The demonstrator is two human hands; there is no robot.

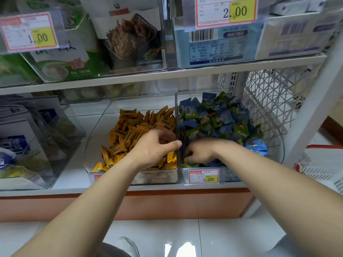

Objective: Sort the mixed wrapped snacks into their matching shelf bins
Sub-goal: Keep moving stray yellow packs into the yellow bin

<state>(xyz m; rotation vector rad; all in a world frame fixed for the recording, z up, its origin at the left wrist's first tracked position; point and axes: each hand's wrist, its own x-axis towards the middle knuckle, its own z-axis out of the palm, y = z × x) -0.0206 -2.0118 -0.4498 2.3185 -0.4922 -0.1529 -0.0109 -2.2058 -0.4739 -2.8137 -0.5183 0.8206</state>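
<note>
Wrapped snacks fill two clear bins that meet at a clear divider [176, 112] on the lower shelf [63, 177]. The upper shelf board [167, 74] runs above the divider and leaves an open gap over both heaps. The left bin [96, 130], on the divider's left, has bare floor toward the back and a low front lip. The right bin [278, 145], on the divider's right, is heaped high, and a white mesh basket [267, 93] stands farther right.

The orange snacks [130, 127] are small pillow-shaped packets with dark labels, piled against the divider's left face. The blue and green snacks [219, 119] are crinkled packets, mixed together on the divider's right.

The left grip [157, 145] hangs over the orange heap with fingers curled down and thumb stretched out to the divider; I cannot tell whether it holds a packet. The right grip [198, 151] is just right of the divider, fingers curled into the blue and green packets; what it has hold of is hidden. A price label [203, 176] sits on the bin front, below and right of the divider.
</note>
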